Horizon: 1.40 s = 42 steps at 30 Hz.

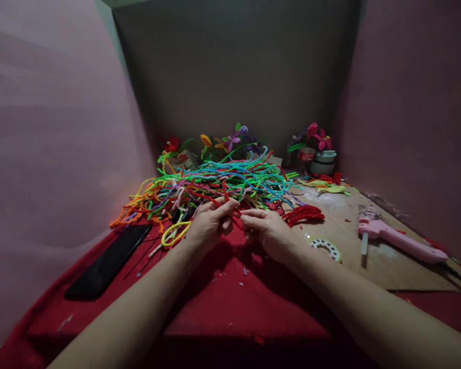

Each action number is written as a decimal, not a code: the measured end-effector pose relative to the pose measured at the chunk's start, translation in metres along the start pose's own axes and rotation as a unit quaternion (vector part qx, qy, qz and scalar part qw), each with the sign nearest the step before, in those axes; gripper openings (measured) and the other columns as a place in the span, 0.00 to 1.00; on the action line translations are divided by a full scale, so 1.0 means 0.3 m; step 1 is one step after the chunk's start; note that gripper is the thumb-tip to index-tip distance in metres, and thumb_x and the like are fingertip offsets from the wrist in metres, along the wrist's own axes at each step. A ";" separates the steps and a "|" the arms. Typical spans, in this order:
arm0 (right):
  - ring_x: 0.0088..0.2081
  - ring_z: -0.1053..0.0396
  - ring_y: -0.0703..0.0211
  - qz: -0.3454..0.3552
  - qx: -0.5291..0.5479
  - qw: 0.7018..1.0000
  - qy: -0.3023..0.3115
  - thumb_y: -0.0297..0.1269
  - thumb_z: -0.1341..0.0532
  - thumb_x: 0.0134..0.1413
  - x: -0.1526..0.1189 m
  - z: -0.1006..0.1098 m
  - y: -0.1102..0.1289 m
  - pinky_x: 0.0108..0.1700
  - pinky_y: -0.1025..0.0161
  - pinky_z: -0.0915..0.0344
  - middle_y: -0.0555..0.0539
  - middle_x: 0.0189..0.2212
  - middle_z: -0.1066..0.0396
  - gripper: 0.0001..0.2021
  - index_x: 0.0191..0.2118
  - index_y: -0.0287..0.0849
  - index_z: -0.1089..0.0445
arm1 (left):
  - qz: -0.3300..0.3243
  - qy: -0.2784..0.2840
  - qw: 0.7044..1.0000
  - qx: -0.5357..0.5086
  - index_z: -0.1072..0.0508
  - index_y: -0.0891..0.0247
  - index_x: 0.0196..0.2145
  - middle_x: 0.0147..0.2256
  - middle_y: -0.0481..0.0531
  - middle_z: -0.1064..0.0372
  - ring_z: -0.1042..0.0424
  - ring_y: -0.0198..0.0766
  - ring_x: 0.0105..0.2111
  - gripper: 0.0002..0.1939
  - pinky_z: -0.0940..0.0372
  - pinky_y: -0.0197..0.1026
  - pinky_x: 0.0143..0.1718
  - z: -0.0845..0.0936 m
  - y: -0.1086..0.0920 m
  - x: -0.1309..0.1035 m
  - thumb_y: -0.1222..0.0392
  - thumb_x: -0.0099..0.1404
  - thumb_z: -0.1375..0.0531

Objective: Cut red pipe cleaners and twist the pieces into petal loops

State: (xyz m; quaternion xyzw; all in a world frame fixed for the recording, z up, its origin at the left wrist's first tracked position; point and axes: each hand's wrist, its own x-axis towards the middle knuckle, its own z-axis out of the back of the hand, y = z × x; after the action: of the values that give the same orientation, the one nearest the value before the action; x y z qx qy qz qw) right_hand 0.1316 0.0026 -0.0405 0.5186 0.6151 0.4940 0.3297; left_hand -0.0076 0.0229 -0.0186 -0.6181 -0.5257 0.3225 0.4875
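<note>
Both hands meet near the middle, over the red cloth. My left hand pinches a red pipe cleaner, whose end sticks up past the fingers. From the right, my right hand closes its thumb and forefinger on the same red piece, close to the left fingertips. Just behind the hands lies a big tangled pile of coloured pipe cleaners. A bundle of red pipe cleaners rests right of my right hand, and a yellow loop is beside my left wrist.
A black phone lies at left. On a brown board at right are a pink glue gun with a cord and a white holed ring. Pipe-cleaner flowers and a lidded jar stand behind.
</note>
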 end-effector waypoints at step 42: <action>0.13 0.44 0.70 -0.152 0.142 0.974 0.086 0.42 0.49 0.56 0.001 0.016 0.011 0.17 0.69 0.46 0.52 0.14 0.37 0.16 0.27 0.35 0.32 | 0.035 0.027 0.996 0.077 0.26 0.67 0.27 0.15 0.44 0.40 0.41 0.24 0.16 0.08 0.47 0.29 0.19 0.013 0.005 0.009 0.59 0.51 0.36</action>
State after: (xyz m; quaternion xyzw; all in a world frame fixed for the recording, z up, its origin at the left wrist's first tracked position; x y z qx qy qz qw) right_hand 0.1371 0.0040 -0.0387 0.4158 0.7767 0.3885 0.2702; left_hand -0.0101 0.0266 -0.0211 -0.6056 -0.4639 0.3622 0.5355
